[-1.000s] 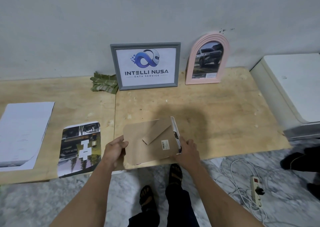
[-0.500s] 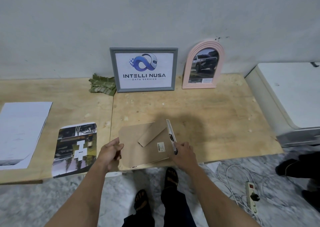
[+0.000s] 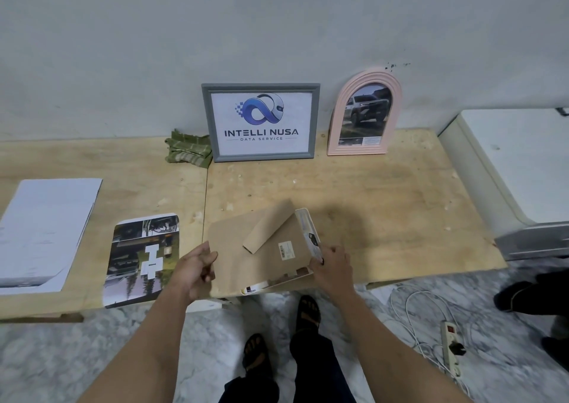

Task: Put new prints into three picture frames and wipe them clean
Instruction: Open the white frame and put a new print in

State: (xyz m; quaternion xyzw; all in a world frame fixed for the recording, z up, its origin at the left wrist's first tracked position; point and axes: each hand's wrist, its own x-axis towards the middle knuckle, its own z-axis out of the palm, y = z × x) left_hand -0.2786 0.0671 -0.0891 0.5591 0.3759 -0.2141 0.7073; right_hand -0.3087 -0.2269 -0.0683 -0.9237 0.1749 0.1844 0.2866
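Right hand (image 3: pixel 331 264): fingers curled, pinching the right edge of the white picture frame (image 3: pixel 308 233), which lies face down at the near edge of the plywood table (image 3: pixel 385 202). Left hand (image 3: pixel 194 267): fingers loosely bent around the left edge of the brown cardboard backing board (image 3: pixel 277 264); whether they grip it firmly or only touch it, cannot tell. The board covers the back of the white frame; its fold-out cardboard stand (image 3: pixel 271 227) sticks up from it, with a small barcode sticker (image 3: pixel 285 250) just beside.

Left of the frame, a dark photo print with rounded top corners (image 3: pixel 141 258) lies flat; further left, a stack of white paper sheets (image 3: pixel 43 233).

Against the wall stand 2 more frames: a grey rectangular frame with a logo print (image 3: pixel 260 122) and a pink arched frame with a car photo (image 3: pixel 363 113). A folded green cloth (image 3: pixel 187 151) touches the grey frame's left side.
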